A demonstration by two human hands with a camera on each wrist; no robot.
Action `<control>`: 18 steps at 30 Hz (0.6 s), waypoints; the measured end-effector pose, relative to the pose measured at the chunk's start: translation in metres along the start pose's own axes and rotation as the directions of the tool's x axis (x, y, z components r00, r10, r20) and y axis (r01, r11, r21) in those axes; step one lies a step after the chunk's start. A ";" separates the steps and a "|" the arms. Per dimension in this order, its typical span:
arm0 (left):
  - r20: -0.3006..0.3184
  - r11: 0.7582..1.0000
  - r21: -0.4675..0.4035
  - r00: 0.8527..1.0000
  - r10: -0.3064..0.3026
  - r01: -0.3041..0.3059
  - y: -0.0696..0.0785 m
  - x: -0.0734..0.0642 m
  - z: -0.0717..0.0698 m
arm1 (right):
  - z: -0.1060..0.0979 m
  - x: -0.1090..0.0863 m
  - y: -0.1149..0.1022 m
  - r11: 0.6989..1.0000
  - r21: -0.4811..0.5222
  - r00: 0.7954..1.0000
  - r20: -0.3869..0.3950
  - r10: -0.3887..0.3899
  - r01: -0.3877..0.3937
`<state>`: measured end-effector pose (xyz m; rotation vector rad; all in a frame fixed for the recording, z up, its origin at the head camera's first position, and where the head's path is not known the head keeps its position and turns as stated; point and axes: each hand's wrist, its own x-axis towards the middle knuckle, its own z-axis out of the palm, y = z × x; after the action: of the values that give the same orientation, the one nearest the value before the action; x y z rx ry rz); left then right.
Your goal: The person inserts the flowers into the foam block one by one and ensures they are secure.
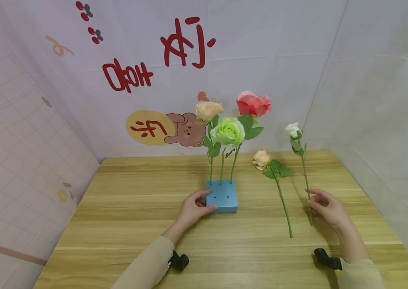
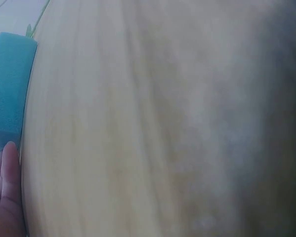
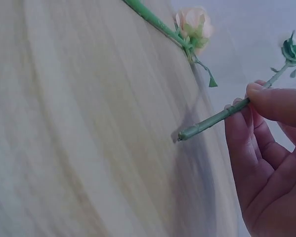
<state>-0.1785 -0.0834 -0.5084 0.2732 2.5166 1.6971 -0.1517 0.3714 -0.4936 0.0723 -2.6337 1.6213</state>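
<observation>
A blue foam block (image 1: 222,200) stands on the table, with a cream rose (image 1: 208,110), a green rose (image 1: 228,131) and a red-pink rose (image 1: 253,104) upright in its back row of holes. Two front holes show dark on its top. My left hand (image 1: 190,208) holds the block by its left side, thumb near the front corner; the left wrist view shows a fingertip at the block's end (image 2: 10,89). With thumb and fingers, my right hand (image 1: 328,206) pinches the stem of a white rose (image 1: 292,129). In the right wrist view, its cut stem end (image 3: 185,135) points out past the fingers.
Another cream rose (image 1: 261,158) lies on the wooden table (image 1: 135,192) between the block and my right hand, its stem toward me. A printed cloth (image 1: 262,48) hangs behind the table, and pale cloth also closes both sides.
</observation>
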 end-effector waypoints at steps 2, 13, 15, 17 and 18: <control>0.000 1.000 -0.001 1.000 -0.003 0.003 0.000 0.000 0.000 | 0.001 0.000 -0.002 1.000 0.007 1.000 -0.012 -0.020 0.020; -0.002 1.000 0.005 1.000 0.002 -0.002 0.002 -0.001 0.000 | 0.013 0.002 -0.014 0.993 0.066 0.995 -0.026 -0.098 0.099; -0.002 1.000 0.012 1.000 0.001 -0.001 0.002 -0.001 0.000 | 0.016 0.003 -0.015 0.989 0.100 0.994 -0.026 -0.110 0.112; -0.001 1.000 0.015 1.000 0.001 -0.001 0.002 -0.001 0.000 | 0.018 0.003 -0.016 0.982 0.137 0.992 -0.024 -0.124 0.126; -0.001 1.000 0.015 1.000 0.001 -0.001 0.002 -0.001 0.000 | 0.019 0.003 -0.017 0.979 0.156 0.991 -0.022 -0.130 0.132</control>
<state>-0.1773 -0.0828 -0.5062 0.2753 2.5316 1.6795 -0.1543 0.3464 -0.4869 0.2365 -2.4298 1.7747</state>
